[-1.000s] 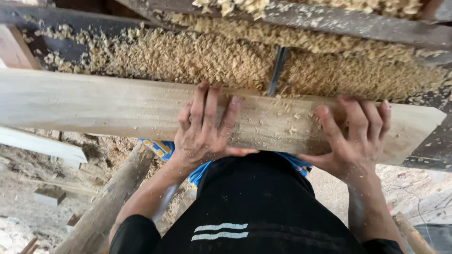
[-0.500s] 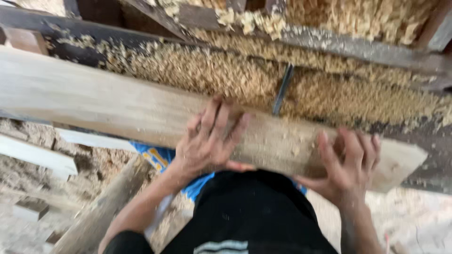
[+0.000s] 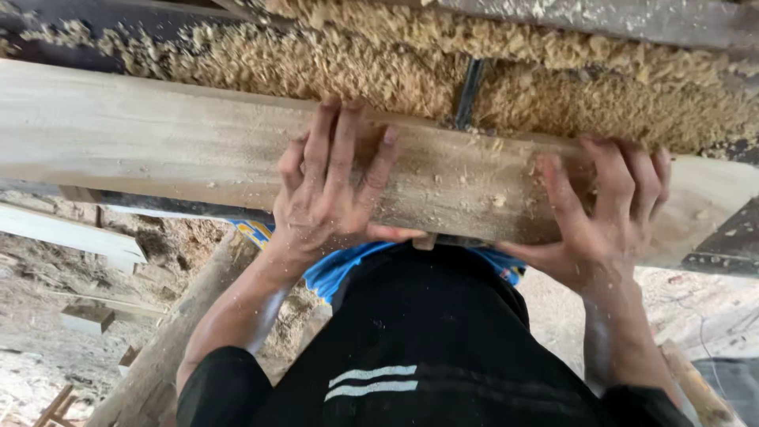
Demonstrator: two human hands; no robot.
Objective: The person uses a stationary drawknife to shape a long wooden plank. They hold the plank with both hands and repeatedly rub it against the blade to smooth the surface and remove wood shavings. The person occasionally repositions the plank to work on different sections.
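A long pale wooden plank (image 3: 158, 142) lies across a dark machine table, running from the left edge to the right. My left hand (image 3: 332, 190) presses flat on the plank's top near its middle, fingers spread, thumb hooked under the near edge. My right hand (image 3: 609, 213) grips the plank close to its right end, fingers over the top and thumb under. Sawdust specks dot the wood between my hands. A narrow dark blade slot (image 3: 468, 91) shows just behind the plank.
A thick heap of wood shavings (image 3: 332, 59) covers the table behind the plank. Below left lie a round log (image 3: 166, 348), a pale board (image 3: 71, 233) and small offcuts (image 3: 87, 316) on sawdust-strewn ground. My black-clad body fills the lower middle.
The view has shifted and both hands with the plank now appear closer. The plank has slid slightly along the table; both hands keep the same hold.
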